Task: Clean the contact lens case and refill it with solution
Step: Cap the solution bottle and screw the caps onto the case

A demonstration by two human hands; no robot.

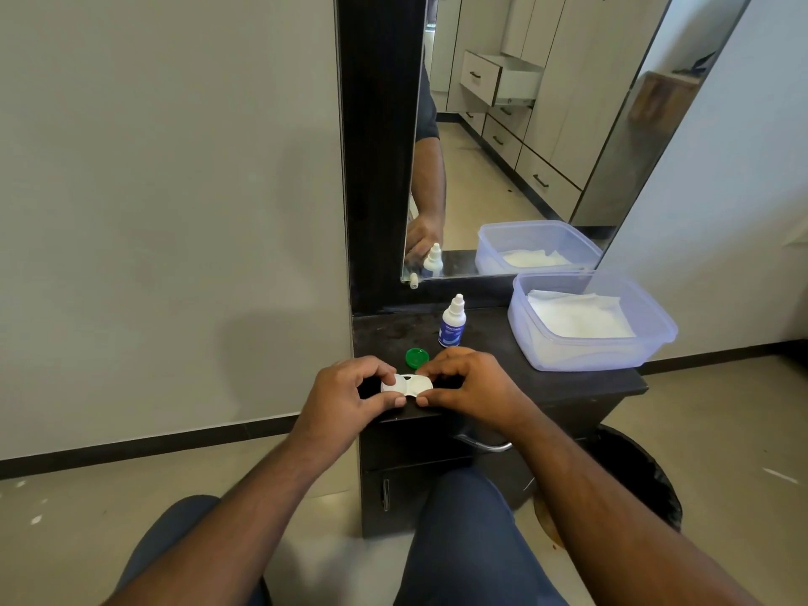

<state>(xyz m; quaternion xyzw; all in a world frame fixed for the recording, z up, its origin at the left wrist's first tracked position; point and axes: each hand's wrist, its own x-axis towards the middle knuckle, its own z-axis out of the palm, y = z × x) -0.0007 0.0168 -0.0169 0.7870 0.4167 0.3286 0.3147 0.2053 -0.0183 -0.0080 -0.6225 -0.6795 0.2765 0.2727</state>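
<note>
Holding the case (405, 385) over the desk (568, 380) edge, both hands' grips pinch its ends: left hand (350, 393), right hand (470, 382). Green cap (417, 357) lies at 12 o'clock, evidently unscrewed for cleaning.

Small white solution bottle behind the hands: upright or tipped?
Upright: the small white solution bottle stands on the dark cabinet top, nozzle up.

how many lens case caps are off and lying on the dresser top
1: a green cap lies on the dresser top, just behind the white lens case. Another may be hidden under the hands.
</note>
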